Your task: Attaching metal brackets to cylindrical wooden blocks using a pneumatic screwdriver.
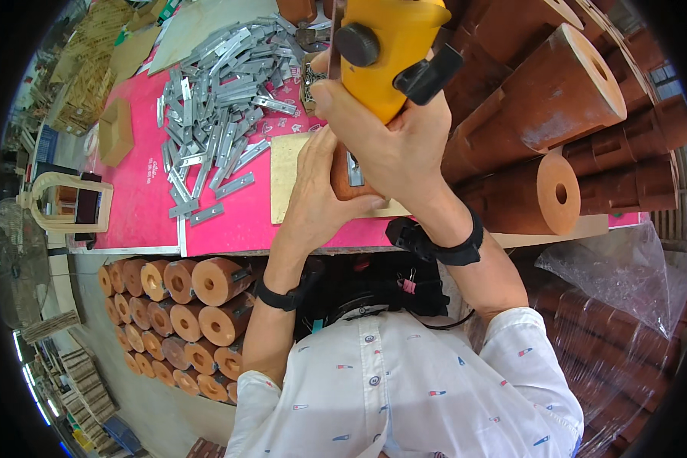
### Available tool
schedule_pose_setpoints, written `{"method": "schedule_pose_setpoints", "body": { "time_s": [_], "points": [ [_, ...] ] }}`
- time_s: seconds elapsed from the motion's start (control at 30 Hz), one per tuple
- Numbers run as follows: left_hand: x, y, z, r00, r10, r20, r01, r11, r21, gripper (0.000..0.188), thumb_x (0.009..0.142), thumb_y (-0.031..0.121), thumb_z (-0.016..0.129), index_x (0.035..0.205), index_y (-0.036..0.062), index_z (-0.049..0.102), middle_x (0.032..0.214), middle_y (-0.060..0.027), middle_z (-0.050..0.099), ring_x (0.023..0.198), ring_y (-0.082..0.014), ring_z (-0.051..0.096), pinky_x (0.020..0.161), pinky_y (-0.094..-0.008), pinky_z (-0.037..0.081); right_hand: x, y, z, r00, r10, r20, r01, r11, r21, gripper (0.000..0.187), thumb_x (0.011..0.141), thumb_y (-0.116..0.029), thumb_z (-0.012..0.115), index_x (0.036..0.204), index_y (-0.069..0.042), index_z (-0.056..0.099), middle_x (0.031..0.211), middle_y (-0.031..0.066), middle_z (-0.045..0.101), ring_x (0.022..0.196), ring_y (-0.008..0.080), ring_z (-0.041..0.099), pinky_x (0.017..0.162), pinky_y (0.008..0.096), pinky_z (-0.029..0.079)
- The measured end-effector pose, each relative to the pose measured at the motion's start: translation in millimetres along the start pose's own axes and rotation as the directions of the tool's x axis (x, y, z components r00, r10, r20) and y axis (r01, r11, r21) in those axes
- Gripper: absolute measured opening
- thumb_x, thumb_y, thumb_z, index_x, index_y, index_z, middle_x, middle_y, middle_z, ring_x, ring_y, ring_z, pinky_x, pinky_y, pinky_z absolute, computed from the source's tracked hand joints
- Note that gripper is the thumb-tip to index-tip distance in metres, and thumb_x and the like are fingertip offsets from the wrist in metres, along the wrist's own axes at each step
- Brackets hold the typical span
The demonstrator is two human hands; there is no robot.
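My right hand (397, 149) is wrapped round the body of a yellow power driver (389, 53) with black knobs, held upright over the bench. Below it, my left hand (313, 187) grips a reddish-brown wooden piece (340, 177), thumb and fingers on either side. A small silver metal plate (355, 174) lies on top of that piece, partly covered by my right hand. The driver's tip is hidden behind my right hand, so I cannot tell whether it touches the plate. Under the wooden piece lies a pale board (285, 179).
A heap of silver slotted plates (229, 99) covers the pink bench top (141, 191) to the left. A small box of screws (311, 88) stands behind my hands. Brown tapered wooden legs (546, 99) are stacked at right; more cylinders (214, 278) are piled below left.
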State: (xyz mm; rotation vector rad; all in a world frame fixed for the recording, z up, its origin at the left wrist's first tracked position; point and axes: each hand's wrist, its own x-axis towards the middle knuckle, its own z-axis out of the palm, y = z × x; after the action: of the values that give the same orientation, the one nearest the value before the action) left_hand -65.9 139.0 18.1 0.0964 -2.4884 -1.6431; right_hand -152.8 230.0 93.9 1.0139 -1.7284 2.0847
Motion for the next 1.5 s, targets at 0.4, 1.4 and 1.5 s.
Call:
{"method": "schedule_pose_setpoints", "body": {
  "time_s": [0.4, 1.4, 1.5],
  "points": [
    [0.3, -8.1, 2.1, 1.000, 0.001, -0.022, 0.000, 1.000, 0.030, 0.104, 0.060, 0.026, 0.089, 0.143, 0.0006, 0.031, 0.141, -0.0230, 0.038, 0.133, -0.0401, 0.035, 0.112, -0.0469, 0.029, 1.6, -3.1, -7.0, 0.994, -0.037, 0.105, 0.031, 0.998, 0.055, 0.026, 0.083, -0.002, 0.071, 0.107, 0.000, 0.059, 0.098, 0.0072, 0.067, 0.087, 0.0126, 0.064, 0.075, 0.0275, 0.053],
    [1.1, -8.5, 1.8, 1.000, -0.018, -0.015, 0.019, 0.999, 0.031, 0.117, 0.055, 0.019, 0.089, 0.151, 0.0043, 0.022, 0.143, -0.0209, 0.036, 0.133, -0.0388, 0.034, 0.113, -0.0457, 0.029, -5.1, -7.2, -3.6, 0.991, 0.097, 0.089, -0.093, 0.994, -0.051, 0.037, 0.074, -0.007, 0.077, 0.106, -0.002, 0.058, 0.089, 0.0056, 0.065, 0.075, 0.0169, 0.063, 0.070, 0.0291, 0.051],
    [2.4, -5.1, 1.5, 1.000, -0.010, -0.016, 0.010, 1.000, 0.017, 0.116, 0.056, 0.018, 0.088, 0.151, 0.0046, 0.022, 0.143, -0.0208, 0.037, 0.133, -0.0387, 0.034, 0.113, -0.0456, 0.029, -5.2, -3.6, -6.3, 0.989, 0.100, 0.106, -0.100, 0.995, -0.006, 0.037, 0.075, -0.007, 0.077, 0.107, -0.002, 0.058, 0.088, 0.0057, 0.065, 0.074, 0.0170, 0.063, 0.070, 0.0293, 0.052]
  ]
}}
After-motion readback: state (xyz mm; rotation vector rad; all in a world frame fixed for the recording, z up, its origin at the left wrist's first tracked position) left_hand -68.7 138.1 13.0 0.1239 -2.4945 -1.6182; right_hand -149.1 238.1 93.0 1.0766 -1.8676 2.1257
